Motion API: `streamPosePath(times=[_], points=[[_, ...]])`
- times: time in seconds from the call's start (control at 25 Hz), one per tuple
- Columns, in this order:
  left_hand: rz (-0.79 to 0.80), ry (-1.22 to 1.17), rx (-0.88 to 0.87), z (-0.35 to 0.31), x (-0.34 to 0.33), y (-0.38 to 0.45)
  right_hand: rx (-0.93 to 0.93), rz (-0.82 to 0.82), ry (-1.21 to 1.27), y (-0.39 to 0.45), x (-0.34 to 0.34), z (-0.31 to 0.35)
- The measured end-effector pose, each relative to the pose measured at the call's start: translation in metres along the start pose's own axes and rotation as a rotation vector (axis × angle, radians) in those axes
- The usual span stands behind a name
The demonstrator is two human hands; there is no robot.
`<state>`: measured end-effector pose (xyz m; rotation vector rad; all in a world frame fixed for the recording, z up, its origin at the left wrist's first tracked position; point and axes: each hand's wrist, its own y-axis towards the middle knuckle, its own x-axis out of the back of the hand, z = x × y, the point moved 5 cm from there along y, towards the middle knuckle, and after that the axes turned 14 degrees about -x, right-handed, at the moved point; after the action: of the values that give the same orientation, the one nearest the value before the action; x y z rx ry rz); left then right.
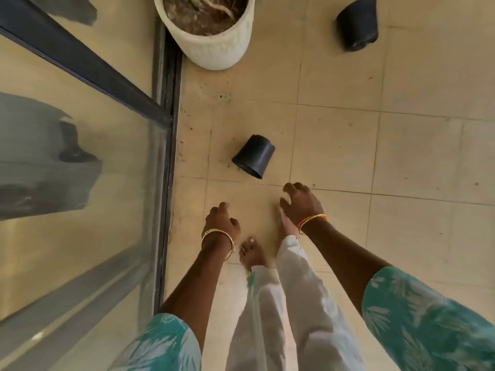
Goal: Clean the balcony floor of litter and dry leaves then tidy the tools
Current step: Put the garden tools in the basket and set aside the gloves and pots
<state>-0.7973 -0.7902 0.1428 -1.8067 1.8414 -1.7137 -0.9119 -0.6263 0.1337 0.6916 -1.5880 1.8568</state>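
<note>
Both hands hold nothing. Left hand (221,220) hangs low over the floor with its fingers loosely curled, and a gold bangle (218,236) sits on its wrist. Right hand (300,202) is reaching forward and down, fingers relaxed and a little bent, with a gold and orange bangle (312,219) on the wrist. It is near the small black pot but does not touch it.

Beige tiles cover the balcony floor (375,156), which has dark specks and small bits of dirt, mostly near the glass door (75,183) on the left side. The door has a dark frame (168,156) that runs along the floor edge, and the glass reflects blurred shapes.

At the top stands a big white plant pot (214,49) with dry soil inside, close to the door frame. The person wears white trousers (289,303) and green patterned sleeves (428,317), and one bare foot (251,254) stands on the tiles between the two hands.

One black pot (357,22) lies on its side at the top right, well apart from the rest. A smaller black pot (254,155) lies tipped over in the middle of the floor, just ahead of the right hand.
</note>
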Motion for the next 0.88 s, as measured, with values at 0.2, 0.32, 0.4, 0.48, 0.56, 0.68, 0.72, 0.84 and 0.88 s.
streamPosePath(times=[0.2,0.32,0.4,0.48,0.56,0.68,0.72,0.84,0.88], points=[[-0.037,0.032,-0.027,0.007,-0.014,0.109,0.119,0.083,-0.148,0.092,-0.054,0.031],[-0.032,0.001,-0.055,0.004,-0.023,0.159,0.098,0.064,-0.132,0.132,-0.075,0.034],[-0.016,-0.085,-0.072,0.005,-0.031,0.187,0.121,0.022,-0.085,0.148,-0.085,0.037],[-0.002,-0.128,-0.096,0.006,-0.037,0.208,0.125,-0.011,-0.036,0.159,-0.09,0.037],[-0.023,-0.132,-0.114,0.007,-0.041,0.219,0.105,-0.002,0.004,0.167,-0.092,0.033],[-0.062,-0.135,-0.118,0.004,-0.043,0.217,0.091,0.033,0.029,0.17,-0.089,0.025],[-0.076,-0.138,-0.126,0.001,-0.042,0.215,0.091,0.028,0.048,0.17,-0.086,0.024],[-0.118,-0.163,-0.149,-0.008,-0.033,0.206,0.047,-0.022,0.156,0.167,-0.064,0.021],[-0.131,-0.175,-0.143,-0.011,-0.029,0.202,0.034,-0.037,0.179,0.166,-0.056,0.02]])
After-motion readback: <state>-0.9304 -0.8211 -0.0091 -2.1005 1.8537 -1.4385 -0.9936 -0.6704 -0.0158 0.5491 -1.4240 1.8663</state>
